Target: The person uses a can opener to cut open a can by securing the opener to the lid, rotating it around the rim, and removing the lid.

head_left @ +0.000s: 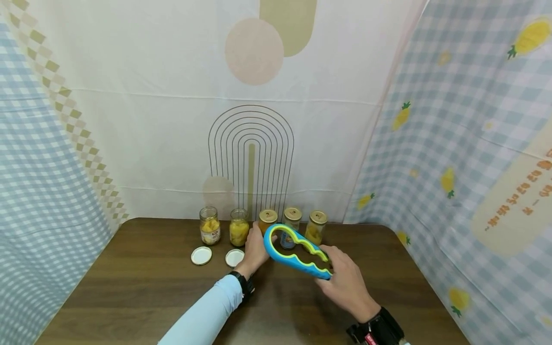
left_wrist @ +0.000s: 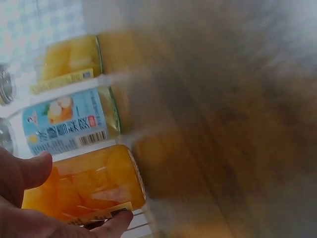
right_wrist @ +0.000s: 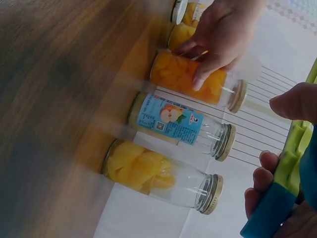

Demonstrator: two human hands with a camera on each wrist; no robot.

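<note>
My left hand point(head_left: 255, 251) grips a lidded glass jar of orange fruit point(right_wrist: 168, 74) that stands upright on the table. In the left wrist view, thumb and fingers curl round the lower part of this jar point(left_wrist: 99, 181). My right hand point(head_left: 345, 280) holds a blue and green jar opener point(head_left: 297, 263) by its handle ends. The opener's loop is in the air in front of the jars, apart from the lids. Just right of the gripped jar stands a blue-labelled jar point(right_wrist: 168, 119), then a jar of yellow fruit chunks point(right_wrist: 141, 166), both with gold lids on.
Two lidless jars, a labelled one point(head_left: 210, 232) and another of yellow fruit point(head_left: 238, 232), stand to the left. Before them lie two lids, one point(head_left: 201, 256) further left and one point(head_left: 235, 258) beside my left wrist. A patterned cloth point(head_left: 172, 143) hangs behind the brown table point(head_left: 142, 287).
</note>
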